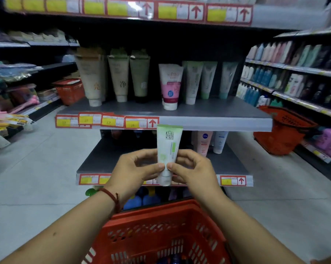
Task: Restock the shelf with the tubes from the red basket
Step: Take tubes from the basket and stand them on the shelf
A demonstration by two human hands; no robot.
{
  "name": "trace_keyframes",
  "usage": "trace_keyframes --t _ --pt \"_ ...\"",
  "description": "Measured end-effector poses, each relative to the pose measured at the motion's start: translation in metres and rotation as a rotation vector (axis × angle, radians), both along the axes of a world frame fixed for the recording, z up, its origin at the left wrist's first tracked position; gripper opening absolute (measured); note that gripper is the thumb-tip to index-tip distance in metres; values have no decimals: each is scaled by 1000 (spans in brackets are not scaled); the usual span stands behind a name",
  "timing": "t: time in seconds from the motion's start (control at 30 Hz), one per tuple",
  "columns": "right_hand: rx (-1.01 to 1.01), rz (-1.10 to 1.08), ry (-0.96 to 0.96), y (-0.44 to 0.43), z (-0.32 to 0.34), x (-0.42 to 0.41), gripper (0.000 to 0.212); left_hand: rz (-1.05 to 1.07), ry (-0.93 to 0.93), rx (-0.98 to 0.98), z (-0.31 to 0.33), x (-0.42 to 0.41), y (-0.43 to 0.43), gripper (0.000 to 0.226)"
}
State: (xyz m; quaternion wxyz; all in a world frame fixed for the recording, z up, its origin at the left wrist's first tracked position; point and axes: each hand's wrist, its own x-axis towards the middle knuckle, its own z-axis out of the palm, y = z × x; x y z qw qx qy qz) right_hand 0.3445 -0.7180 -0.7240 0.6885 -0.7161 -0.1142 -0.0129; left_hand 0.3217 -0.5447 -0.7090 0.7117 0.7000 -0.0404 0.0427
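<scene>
A white and green tube [168,147] stands upright, cap down, in front of the shelf unit. My left hand [134,168] and my right hand [191,168] both pinch its lower part between thumb and fingers. The red basket [161,233] sits directly below my forearms, with dark items just visible at its bottom. The middle shelf [208,111] holds a row of upright tubes: beige and green ones [121,77] at left, a pink and white tube [170,86], pale green ones [208,79] at right. The lower shelf [107,159] carries a few tubes [204,141] at its right.
Another red basket [282,130] stands on the floor at the right, beside shelves of bottles [294,77]. A third red basket [70,90] sits at the left by racks of packaged goods. Blue bottles [142,199] fill the bottom shelf behind my wrists.
</scene>
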Motion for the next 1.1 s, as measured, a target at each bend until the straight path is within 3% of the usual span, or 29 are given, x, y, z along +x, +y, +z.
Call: trace_keyframes --t 0.23,0.5,0.83,1.1 --pt "2 -100 -70 -40 80 65 22 2 -81 -49 75 70 -51 36" --pt "-81 -188 -156 -70 128 157 25 151 -195 -13 102 159 -96 32" --pt "-136 -155 -82 -65 107 231 23 263 -199 191 85 209 -111 36" --pt "-203 -209 -85 -61 105 236 26 285 -173 375 92 208 -110 31"
